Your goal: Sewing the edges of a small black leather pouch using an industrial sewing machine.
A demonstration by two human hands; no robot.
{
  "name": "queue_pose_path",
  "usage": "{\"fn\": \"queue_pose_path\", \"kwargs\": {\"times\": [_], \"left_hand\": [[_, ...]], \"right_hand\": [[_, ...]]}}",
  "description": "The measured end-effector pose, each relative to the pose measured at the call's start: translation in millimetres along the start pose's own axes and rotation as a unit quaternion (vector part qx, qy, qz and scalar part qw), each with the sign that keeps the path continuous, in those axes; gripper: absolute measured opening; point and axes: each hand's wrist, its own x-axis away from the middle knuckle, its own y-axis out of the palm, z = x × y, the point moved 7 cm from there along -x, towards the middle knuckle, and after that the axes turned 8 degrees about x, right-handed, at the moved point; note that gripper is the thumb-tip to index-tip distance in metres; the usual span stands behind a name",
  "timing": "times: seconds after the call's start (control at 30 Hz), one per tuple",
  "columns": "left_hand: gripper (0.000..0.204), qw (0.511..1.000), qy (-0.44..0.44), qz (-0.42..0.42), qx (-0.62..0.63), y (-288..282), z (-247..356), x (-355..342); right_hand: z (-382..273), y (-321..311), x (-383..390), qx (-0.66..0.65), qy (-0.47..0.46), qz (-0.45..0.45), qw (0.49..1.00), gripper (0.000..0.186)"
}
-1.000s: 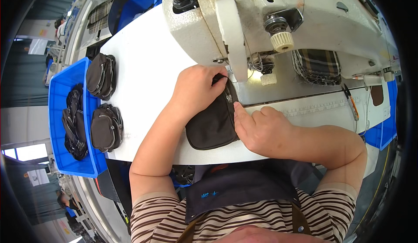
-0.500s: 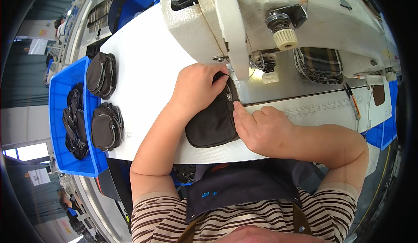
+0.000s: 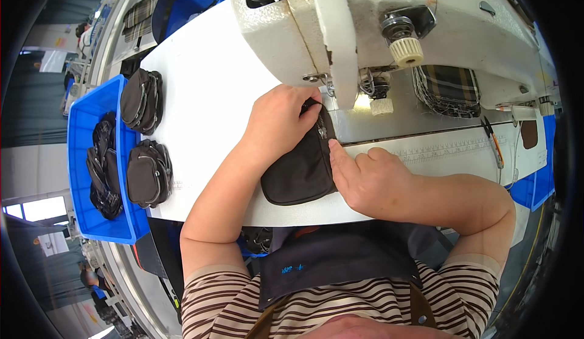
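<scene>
A dark brown fabric pouch [image 3: 296, 181] with a rounded near end lies flat on the white table, its far end close under the sewing machine head [image 3: 286, 47]. A short metal zipper [image 3: 322, 126] runs along its upper right side. My left hand [image 3: 277, 120] grips the pouch's far end, thumb and fingers closed on the fabric by the needle area. At the right edge, beside the zipper, my right hand [image 3: 374, 181] has its fingers bunched and pressed on the pouch. The needle tip and the fabric's far edge are hidden behind the machine and my fingers.
Two stacks of dark pouches [image 3: 142, 103] stand at the table's left, beside a blue bin [image 3: 76, 156] holding more dark pieces. Plaid fabric pieces [image 3: 447, 89] lie under the machine arm. Orange-and-black thread snips [image 3: 494, 141] rest at the right, near a printed ruler strip [image 3: 444, 150].
The machine head appears slightly farther right in the picture. Both hands and the pouch stay nearly in place, with the same hold.
</scene>
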Motion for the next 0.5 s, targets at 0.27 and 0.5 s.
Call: {"fn": "queue_pose_path", "kwargs": {"times": [0.27,0.5], "left_hand": [[0.02,0.992,-0.063,0.01,0.106,2.9,-16.1,-7.3],[0.028,0.988,0.036,0.029,0.148,-3.0,-21.0,-42.2]], "right_hand": [[10.7,9.4,0.6,0.003,0.047,-0.035,0.998,0.034],[35.4,21.6,-5.8,0.033,0.054,-0.045,0.997,0.037]]}}
